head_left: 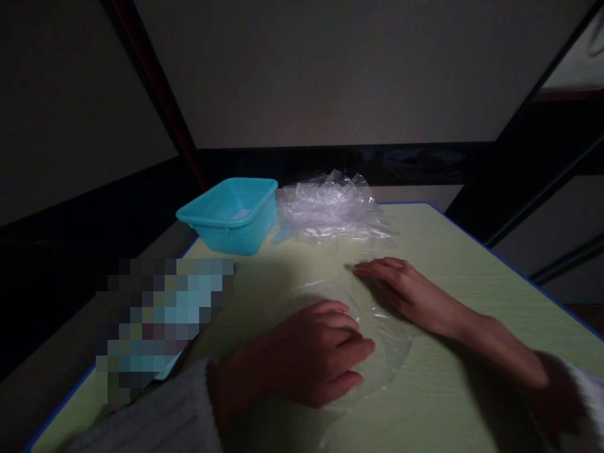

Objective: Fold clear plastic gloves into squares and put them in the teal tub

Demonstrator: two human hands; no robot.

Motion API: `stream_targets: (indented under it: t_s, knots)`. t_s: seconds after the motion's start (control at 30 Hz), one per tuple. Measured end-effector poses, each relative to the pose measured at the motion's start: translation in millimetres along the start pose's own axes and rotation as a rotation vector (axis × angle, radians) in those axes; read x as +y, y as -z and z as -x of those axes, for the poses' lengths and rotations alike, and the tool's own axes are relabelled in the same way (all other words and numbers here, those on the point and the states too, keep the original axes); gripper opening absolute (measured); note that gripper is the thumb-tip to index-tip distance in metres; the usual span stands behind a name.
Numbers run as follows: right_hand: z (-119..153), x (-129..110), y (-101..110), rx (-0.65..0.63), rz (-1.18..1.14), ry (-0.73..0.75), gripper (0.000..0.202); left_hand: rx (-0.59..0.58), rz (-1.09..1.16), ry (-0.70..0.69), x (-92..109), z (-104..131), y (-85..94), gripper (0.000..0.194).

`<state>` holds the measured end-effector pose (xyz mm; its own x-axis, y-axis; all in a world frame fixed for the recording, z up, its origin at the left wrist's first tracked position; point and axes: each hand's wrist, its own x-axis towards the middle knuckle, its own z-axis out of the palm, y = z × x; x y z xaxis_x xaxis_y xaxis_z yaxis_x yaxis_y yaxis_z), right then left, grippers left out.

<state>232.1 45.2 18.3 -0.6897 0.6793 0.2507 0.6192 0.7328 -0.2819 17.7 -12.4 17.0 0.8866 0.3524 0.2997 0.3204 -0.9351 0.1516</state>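
A thin, clear plastic piece (399, 346) lies flat on the table in front of me; its exact kind cannot be made out. My left hand (323, 352) rests over it, palm down, with its fingers stretched out and apart. Farther right, my right hand (401, 289) hovers or rests close to the plastic's far right edge, fingers extended and holding nothing I can see. Whether its fingertips touch the table is unclear. Beyond both hands, a crinkled heap of clear plastic (335, 207) sits at the table's far side.
A turquoise plastic basket (226, 236) stands at the back left, with something whitish inside. On the left edge lies a pixelated, unreadable flat object (174, 321). The pale yellow-green table (448, 402) has a blue rim, and a panelled wall (344, 75) rises behind it.
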Motion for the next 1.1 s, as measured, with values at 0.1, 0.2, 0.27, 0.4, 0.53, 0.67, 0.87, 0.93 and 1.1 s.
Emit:
stream_targets:
  t_s: [0.1, 0.2, 0.27, 0.4, 0.53, 0.67, 0.87, 0.93, 1.1]
  knots:
    - [1, 1, -4, -0.024, -0.003, 0.046, 0.055, -0.029, 0.05, -0.056, 6, -1, -4.1, 0.037]
    - [1, -1, -7, -0.051, -0.026, 0.098, 0.06, -0.011, 0.085, -0.117, 11, -1, -7.4, 0.046]
    - [1, -2, -6, -0.06, -0.029, 0.119, 0.061, 0.017, 0.092, -0.125, 10, -1, -6.8, 0.045]
    - [1, 0, -1, 0.001, 0.007, 0.072, 0.062, 0.074, 0.028, 0.057, -5, 1, 0.8, 0.029]
    - [2, 3, 5, 0.074, 0.045, -0.01, 0.061, 0.004, -0.056, 0.211, -23, 7, 5.6, 0.028]
    - [2, 3, 7, 0.086, 0.053, -0.053, 0.062, -0.074, -0.041, 0.27, -30, 10, 2.9, 0.038]
    - [2, 3, 7, 0.038, 0.085, -0.073, 0.065, -0.078, -0.067, 0.279, -26, 10, 3.8, 0.036]
    - [3, 4, 7, 0.032, 0.094, -0.071, 0.068, -0.041, -0.102, 0.274, -24, 10, 5.9, 0.032]
    - [3, 5, 7, 0.047, 0.114, -0.082, 0.064, 0.059, -0.226, 0.334, -21, 10, 9.7, 0.021]
